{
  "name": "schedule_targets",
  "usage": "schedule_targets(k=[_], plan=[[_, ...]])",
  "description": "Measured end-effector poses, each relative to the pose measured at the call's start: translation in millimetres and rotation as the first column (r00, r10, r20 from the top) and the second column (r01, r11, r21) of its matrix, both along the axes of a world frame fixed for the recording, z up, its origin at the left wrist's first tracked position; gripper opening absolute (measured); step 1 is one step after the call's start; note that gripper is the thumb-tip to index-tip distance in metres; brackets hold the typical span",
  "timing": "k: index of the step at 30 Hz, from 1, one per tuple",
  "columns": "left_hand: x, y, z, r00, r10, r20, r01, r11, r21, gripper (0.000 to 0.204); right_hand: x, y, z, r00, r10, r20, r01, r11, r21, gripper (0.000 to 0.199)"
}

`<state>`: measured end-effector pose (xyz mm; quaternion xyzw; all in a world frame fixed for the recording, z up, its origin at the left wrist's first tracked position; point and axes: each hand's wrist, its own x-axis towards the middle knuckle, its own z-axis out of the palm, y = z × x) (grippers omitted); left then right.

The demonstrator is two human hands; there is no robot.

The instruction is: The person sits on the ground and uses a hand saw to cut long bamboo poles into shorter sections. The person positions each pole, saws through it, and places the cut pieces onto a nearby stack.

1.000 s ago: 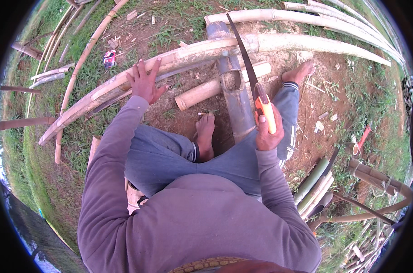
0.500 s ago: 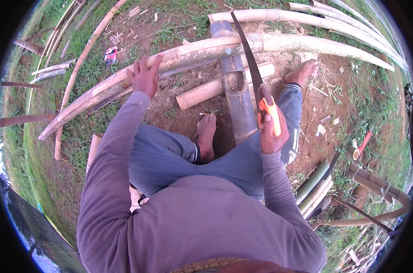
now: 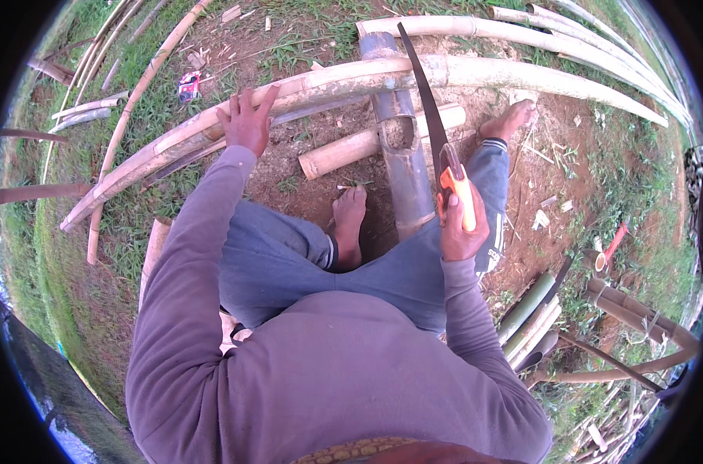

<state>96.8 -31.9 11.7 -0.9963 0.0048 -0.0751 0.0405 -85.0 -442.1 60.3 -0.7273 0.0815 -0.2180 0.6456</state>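
Bare dirt and patchy grass are spreading under you, strewn with cut bamboo. Your right hand (image 3: 461,228) is clenching its grip around the orange handle of a hand saw (image 3: 432,127) — the dark blade is angling up across the long bamboo pole (image 3: 328,83). Your left hand (image 3: 247,122) is lying flat on that pole, fingers spread, grasping nothing. A short bamboo piece (image 3: 343,152) is lying just beyond your bare foot (image 3: 349,224).

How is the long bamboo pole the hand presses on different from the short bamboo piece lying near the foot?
The long bamboo pole stretches across the whole ground and curves; the short bamboo piece is a stubby cut length. The left hand presses the pole; nothing touches the piece. Both are pale tan bamboo.
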Motion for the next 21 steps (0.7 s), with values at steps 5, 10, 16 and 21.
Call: schedule_targets(k=[5, 10, 16, 21], plan=[[-5, -3, -3, 0.998, -0.021, 0.064, 0.021, 1.000, -0.002, 0.080, 4, -2, -9, 1.000, -0.014, 0.003, 0.014, 0.995, -0.101, 0.037], [-6, 34, 14, 0.982, -0.179, 0.064, 0.176, 0.983, 0.052, 0.076, 52, 2, -12, 0.998, -0.022, 0.063, 0.026, 0.997, -0.076, 0.035], [-46, 64, 28, 0.936, -0.236, -0.261, 0.302, 0.920, 0.251, 0.046, 46, 0, -21, 0.998, -0.029, 0.054, 0.033, 0.997, -0.067, 0.036], [-40, 88, 4, 0.876, -0.122, -0.466, 0.208, 0.969, 0.137, 0.032, 39, 4, -17, 0.994, -0.039, 0.098, 0.054, 0.986, -0.156, 0.036]])
